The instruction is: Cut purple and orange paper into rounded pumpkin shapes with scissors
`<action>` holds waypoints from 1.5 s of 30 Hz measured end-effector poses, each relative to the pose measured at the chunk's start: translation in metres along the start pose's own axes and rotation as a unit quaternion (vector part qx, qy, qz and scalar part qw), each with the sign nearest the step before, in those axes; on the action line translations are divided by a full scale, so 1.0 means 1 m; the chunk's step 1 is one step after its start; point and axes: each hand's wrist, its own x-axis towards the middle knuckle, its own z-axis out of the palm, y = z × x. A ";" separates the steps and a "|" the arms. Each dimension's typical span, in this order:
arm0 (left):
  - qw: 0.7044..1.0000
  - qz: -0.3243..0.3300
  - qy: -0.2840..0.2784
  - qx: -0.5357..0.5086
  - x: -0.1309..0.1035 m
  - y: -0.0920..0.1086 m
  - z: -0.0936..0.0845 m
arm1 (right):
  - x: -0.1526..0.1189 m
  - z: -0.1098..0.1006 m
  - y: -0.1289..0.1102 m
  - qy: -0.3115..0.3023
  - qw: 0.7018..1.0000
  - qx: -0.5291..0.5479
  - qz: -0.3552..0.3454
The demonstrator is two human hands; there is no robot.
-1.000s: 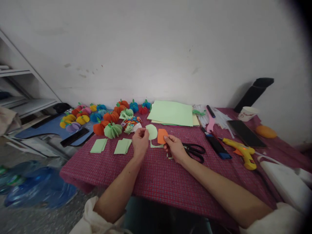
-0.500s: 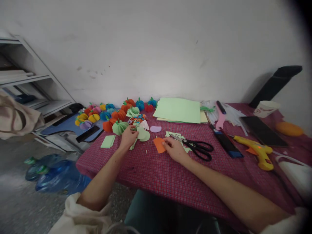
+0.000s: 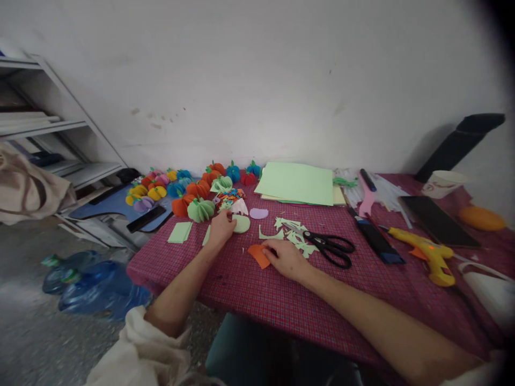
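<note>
My left hand (image 3: 222,229) rests low over the table, its fingers closed at the left end of a rounded light green paper piece (image 3: 241,224). Part of that piece is hidden under the fingers. Between the thumb and fingers of my right hand (image 3: 285,260) is a small orange paper piece (image 3: 258,256). Just beyond it lies a light green offcut (image 3: 271,234) with a curved edge. Black-handled scissors (image 3: 330,245) lie to the right on light green scraps (image 3: 301,246). A lilac paper oval (image 3: 258,213) sits farther back.
Folded-paper pumpkins (image 3: 201,210) in several colours crowd the back left. Green sheets (image 3: 300,182) are stacked by the wall. To the right are a yellow glue gun (image 3: 432,254), a dark phone (image 3: 438,220) and a paper cup (image 3: 442,185). Green rectangles (image 3: 179,232) lie left.
My left hand has lowered the green piece onto the other green oval. My right hand has drawn the orange paper slightly nearer and left, and the curved green offcut now shows behind it.
</note>
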 end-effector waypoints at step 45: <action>0.959 0.033 0.059 0.276 -0.067 -0.048 -0.031 | -0.001 0.005 -0.001 0.023 1.000 0.001 0.005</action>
